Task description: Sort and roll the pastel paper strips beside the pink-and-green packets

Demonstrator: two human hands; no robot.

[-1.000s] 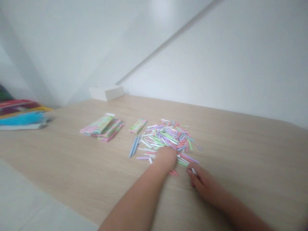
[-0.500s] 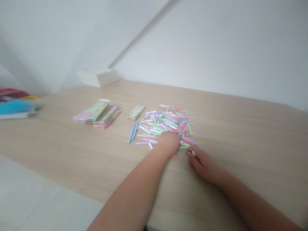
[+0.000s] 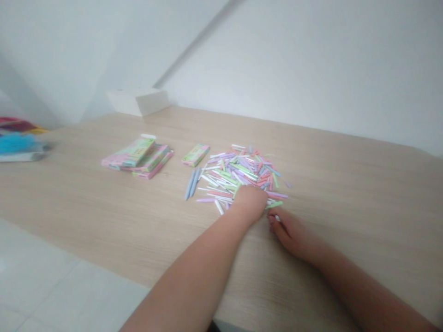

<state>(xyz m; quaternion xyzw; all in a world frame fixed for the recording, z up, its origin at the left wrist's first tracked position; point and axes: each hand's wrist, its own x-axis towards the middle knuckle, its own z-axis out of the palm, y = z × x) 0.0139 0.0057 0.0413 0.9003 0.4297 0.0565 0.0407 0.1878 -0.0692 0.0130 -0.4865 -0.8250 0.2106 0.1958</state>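
A loose heap of pastel chalk sticks (image 3: 238, 168) in white, green, purple, red and blue is spread on the table. My left hand (image 3: 251, 203) reaches down at the heap's near edge, its back towards me; the fingers are hidden behind it. Just right of it, my right hand (image 3: 289, 233) rests on the table with curled fingers. A bit of a white chalk stick (image 3: 277, 218) shows in its grip. One green chalk stick (image 3: 275, 204) lies right above the right hand. Two blue chalk sticks (image 3: 192, 183) lie side by side left of the heap.
Several pink-and-green chalk boxes (image 3: 138, 157) are stacked on the left of the wooden table (image 3: 346, 184). A single box (image 3: 195, 155) lies nearer the heap. At the back stands a white block-like object (image 3: 138, 102) by the wall. Blurred colourful items (image 3: 17, 143) sit far left.
My left hand has shifted a little right, closer to my right hand. Red chalk that showed beneath it is now out of sight. My right hand has barely moved; the view has tilted slightly.
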